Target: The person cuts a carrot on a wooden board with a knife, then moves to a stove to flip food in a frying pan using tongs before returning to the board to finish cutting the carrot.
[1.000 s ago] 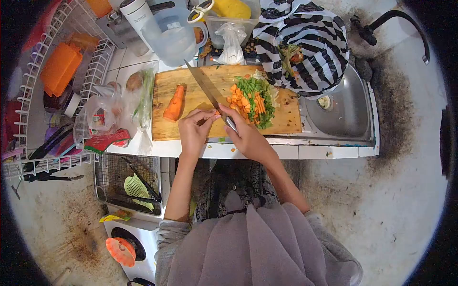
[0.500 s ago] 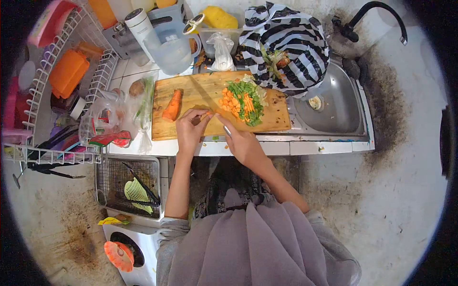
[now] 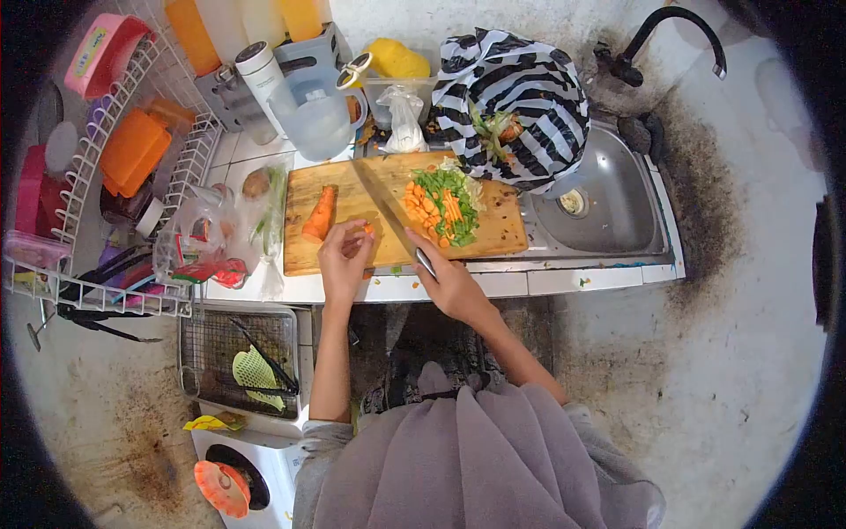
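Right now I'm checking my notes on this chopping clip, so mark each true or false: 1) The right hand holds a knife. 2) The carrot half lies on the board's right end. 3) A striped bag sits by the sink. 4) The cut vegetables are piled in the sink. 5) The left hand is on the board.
1) True: the right hand grips the knife, blade over the board.
2) False: the carrot half lies on the left part of the board.
3) True: the striped bag sits at the edge of the sink.
4) False: the cut vegetables are piled on the board.
5) True: the left hand rests there, fingers on a small carrot piece.
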Motion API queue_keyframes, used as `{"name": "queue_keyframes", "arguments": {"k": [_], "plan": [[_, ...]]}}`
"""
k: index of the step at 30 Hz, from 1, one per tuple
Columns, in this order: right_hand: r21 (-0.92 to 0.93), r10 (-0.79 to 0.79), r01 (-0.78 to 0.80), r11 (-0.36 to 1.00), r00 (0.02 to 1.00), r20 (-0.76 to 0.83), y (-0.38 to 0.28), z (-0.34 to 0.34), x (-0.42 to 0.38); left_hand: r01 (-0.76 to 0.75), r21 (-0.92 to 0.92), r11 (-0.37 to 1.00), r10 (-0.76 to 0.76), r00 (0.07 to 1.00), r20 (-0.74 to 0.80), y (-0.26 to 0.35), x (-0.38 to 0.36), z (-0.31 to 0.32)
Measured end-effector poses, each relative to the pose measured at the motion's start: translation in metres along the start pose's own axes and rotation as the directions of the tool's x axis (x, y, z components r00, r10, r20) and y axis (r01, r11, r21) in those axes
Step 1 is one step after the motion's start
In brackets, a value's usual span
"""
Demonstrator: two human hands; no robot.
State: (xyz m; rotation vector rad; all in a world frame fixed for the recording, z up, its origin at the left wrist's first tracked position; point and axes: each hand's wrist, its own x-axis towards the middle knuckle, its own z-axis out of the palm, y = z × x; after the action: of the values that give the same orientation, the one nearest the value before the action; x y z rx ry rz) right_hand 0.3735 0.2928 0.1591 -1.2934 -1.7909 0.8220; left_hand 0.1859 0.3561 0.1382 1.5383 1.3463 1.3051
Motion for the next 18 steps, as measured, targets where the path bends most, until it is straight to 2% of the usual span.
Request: {"name": "queue_keyframes", "arguments": {"k": [2, 3, 5, 8, 9, 10, 11, 13, 14, 16, 18], "plan": [[-0.013, 0.206, -0.205, 0.979, 0.977, 0.051, -0.005, -0.011, -0.001, -0.03, 0.027, 0.999, 0.03, 0.999, 0.011, -0.002, -0.001, -0.001], [-0.013, 0.205, -0.205, 0.979, 0.977, 0.049, -0.011, -0.018, 0.001, -0.05, 0.009, 0.999, 0.05, 0.999, 0.01, -0.003, -0.002, -0.001], [-0.107, 0.383, -0.374, 0.921, 0.92, 0.084, -0.02, -0.031, 0.004, -0.073, -0.012, 0.997, 0.073, 0.997, 0.011, -0.004, -0.002, 0.0], [-0.129, 0.369, -0.359, 0.924, 0.927, 0.067, -0.015, -0.034, -0.001, -0.111, -0.016, 0.994, 0.111, 0.994, -0.004, -0.002, 0.003, 0.003], [-0.132, 0.365, -0.354, 0.926, 0.928, 0.07, -0.008, -0.03, -0.004, -0.09, 0.056, 0.994, 0.089, 0.996, 0.022, 0.0, 0.005, 0.004], [-0.064, 0.26, -0.259, 0.964, 0.966, 0.004, 0.002, -0.024, -0.01, -0.068, 0.129, 0.989, 0.063, 0.997, 0.046, 0.002, 0.006, 0.004], [-0.002, 0.154, -0.155, 0.988, 0.986, -0.067, 0.009, -0.019, -0.016, -0.066, 0.128, 0.99, 0.062, 0.997, 0.04, 0.003, 0.007, 0.005], [0.003, 0.183, -0.183, 0.983, 0.982, -0.053, 0.012, -0.014, -0.025, -0.05, 0.251, 0.967, 0.031, 0.996, 0.079, 0.005, 0.009, 0.005], [0.012, 0.218, -0.217, 0.976, 0.975, -0.042, 0.012, -0.012, -0.028, -0.049, 0.25, 0.967, 0.031, 0.997, 0.073, 0.003, 0.009, 0.005], [0.026, 0.239, -0.239, 0.971, 0.971, -0.012, 0.003, -0.015, -0.035, -0.188, 0.24, 0.952, 0.168, 0.98, 0.104, -0.004, 0.007, 0.006], [0.041, 0.264, -0.265, 0.963, 0.964, 0.019, -0.01, -0.02, -0.037, -0.202, 0.255, 0.946, 0.179, 0.978, 0.11, -0.009, 0.007, 0.006]]}}
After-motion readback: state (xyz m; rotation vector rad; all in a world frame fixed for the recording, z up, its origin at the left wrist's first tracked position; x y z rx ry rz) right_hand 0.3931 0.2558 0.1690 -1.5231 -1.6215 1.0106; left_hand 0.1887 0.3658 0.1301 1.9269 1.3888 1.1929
